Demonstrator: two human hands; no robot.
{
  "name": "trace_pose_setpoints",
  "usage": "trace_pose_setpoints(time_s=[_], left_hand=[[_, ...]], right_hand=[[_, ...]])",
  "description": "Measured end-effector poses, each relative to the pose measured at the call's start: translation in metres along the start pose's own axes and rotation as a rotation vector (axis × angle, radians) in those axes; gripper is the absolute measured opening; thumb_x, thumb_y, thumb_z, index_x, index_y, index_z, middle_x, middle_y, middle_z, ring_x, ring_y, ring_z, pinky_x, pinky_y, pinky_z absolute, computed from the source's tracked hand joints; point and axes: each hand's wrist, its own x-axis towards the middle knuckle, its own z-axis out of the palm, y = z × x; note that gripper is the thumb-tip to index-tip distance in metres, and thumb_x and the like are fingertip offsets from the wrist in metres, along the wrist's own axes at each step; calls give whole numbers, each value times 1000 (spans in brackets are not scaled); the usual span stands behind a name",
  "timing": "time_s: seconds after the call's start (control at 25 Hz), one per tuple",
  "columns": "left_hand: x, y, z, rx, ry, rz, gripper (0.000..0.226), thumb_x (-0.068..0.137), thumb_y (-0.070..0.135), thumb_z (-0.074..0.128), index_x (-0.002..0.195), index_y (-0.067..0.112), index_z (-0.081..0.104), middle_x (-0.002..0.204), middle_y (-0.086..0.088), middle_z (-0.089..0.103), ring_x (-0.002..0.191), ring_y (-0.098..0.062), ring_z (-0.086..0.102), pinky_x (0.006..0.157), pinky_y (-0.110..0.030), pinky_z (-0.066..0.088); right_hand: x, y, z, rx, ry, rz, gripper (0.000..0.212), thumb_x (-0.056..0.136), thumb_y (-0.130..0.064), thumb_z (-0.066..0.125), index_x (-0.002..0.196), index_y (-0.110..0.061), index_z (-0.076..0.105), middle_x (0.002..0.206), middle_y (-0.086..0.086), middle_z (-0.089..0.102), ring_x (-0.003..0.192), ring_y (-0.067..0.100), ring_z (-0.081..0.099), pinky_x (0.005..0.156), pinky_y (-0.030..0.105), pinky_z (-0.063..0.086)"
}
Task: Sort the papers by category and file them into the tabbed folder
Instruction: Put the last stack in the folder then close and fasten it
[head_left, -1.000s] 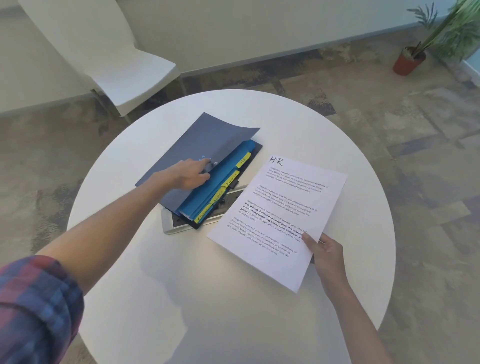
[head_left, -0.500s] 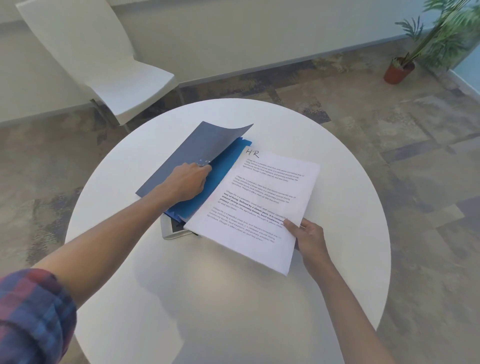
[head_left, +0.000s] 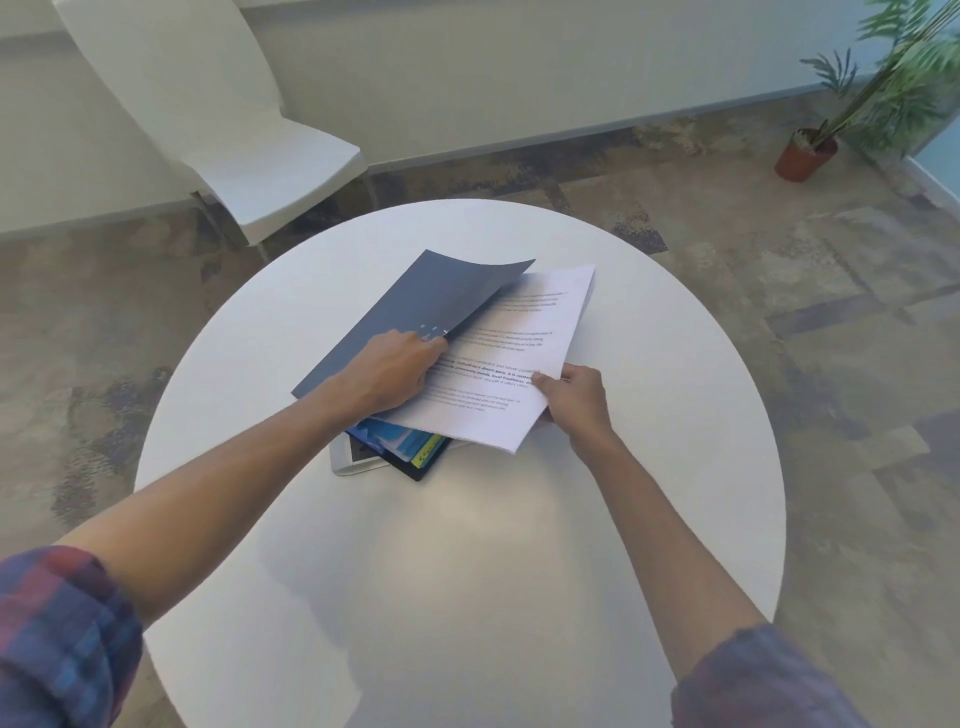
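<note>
On the round white table (head_left: 649, 519), the tabbed folder (head_left: 415, 447) lies a little toward twelve o'clock of the centre, its dark grey cover (head_left: 415, 312) lifted and curling at the far corner. The left hand (head_left: 387, 371) reaches in from seven o'clock, forearm extended and wrist nearly straight, knuckles up; its fingers curl round the cover's free edge and hold it raised. The right hand (head_left: 576, 397) comes from five o'clock with the forearm angled inward, pinching the near right edge of the printed paper (head_left: 524, 332), thumb on top. The sheet lies tucked under the lifted cover on its eleven o'clock side, over the blue dividers (head_left: 395, 439) and their yellow tabs (head_left: 428, 452). A white, flat object (head_left: 348, 460), possibly a tablet, pokes out beneath the folder at seven o'clock. Plaid sleeves (head_left: 62, 639) are rolled above both forearms.
</note>
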Motion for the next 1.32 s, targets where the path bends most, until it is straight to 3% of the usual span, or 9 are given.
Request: trace_pose_setpoints(time_s=[0.24, 0.48, 0.56, 0.68, 0.76, 0.96, 1.08, 1.2, 1.32], left_hand=[[-1, 24, -1, 15, -4, -25, 19, 92, 3, 37, 104, 9, 51, 93, -8, 66, 61, -25, 50, 52, -31, 36], [-4, 26, -3, 71, -24, 21, 20, 91, 0, 39, 106, 5, 51, 96, -9, 66, 76, -31, 64, 56, -34, 43], [-5, 22, -2, 73, -18, 17, 18, 91, 1, 40, 103, 6, 53, 96, -9, 66, 77, -31, 64, 58, -36, 46], [-6, 20, -1, 91, -32, 23, 16, 90, 1, 42, 100, 6, 53, 97, -9, 66, 78, -31, 64, 61, -37, 49], [-7, 21, -2, 105, -46, 27, 16, 90, 0, 42, 100, 5, 53, 98, -10, 66, 79, -31, 64, 60, -36, 47], [-8, 35, -14, 102, -39, 43, 19, 92, 1, 39, 104, 4, 54, 102, -11, 66, 82, -31, 64, 61, -32, 41], [-9, 49, -16, 91, -30, 59, 18, 93, 2, 39, 103, 4, 54, 97, -11, 65, 81, -32, 64, 60, -33, 40], [-9, 61, -16, 40, 3, 57, 17, 97, 10, 40, 101, 5, 55, 91, -8, 65, 69, -26, 57, 59, -31, 40], [-11, 66, -18, 8, 6, 54, 16, 97, 14, 44, 104, 5, 56, 92, -8, 65, 74, -25, 60, 61, -29, 38]], right_hand=[[-6, -5, 41, -110, 58, -37, 21, 86, -15, 61, 92, 2, 70, 92, 16, 74, 88, 36, 70, 76, 52, 60], [-9, -14, 42, -201, 64, -62, 22, 88, -12, 59, 88, 9, 66, 83, 19, 72, 81, 37, 69, 72, 45, 61], [-13, -15, 33, -236, 100, -75, 21, 87, -11, 58, 71, 3, 57, 62, 10, 58, 65, 33, 58, 57, 28, 50], [-27, -16, 23, -252, 183, -119, 31, 88, -7, 54, 61, -8, 40, 54, 1, 36, 53, 21, 35, 40, 20, 22], [-36, -16, 21, -244, 210, -156, 42, 89, -4, 53, 56, -13, 30, 51, -3, 30, 49, 18, 28, 37, 20, 23], [-37, -11, 43, -193, 213, -134, 34, 90, -6, 56, 59, -2, 42, 51, -1, 34, 49, 16, 31, 51, 31, 26], [-34, -15, 61, -214, 186, -127, 29, 86, -6, 56, 63, -5, 40, 52, 4, 33, 50, 18, 27, 52, 36, 21], [-29, -17, 70, -271, 129, -124, 28, 87, -9, 57, 62, -6, 43, 57, 8, 44, 51, 20, 34, 50, 36, 26], [-24, -12, 72, -343, 86, -128, 24, 89, -12, 55, 68, 0, 53, 64, 13, 53, 61, 30, 42, 49, 36, 29]])
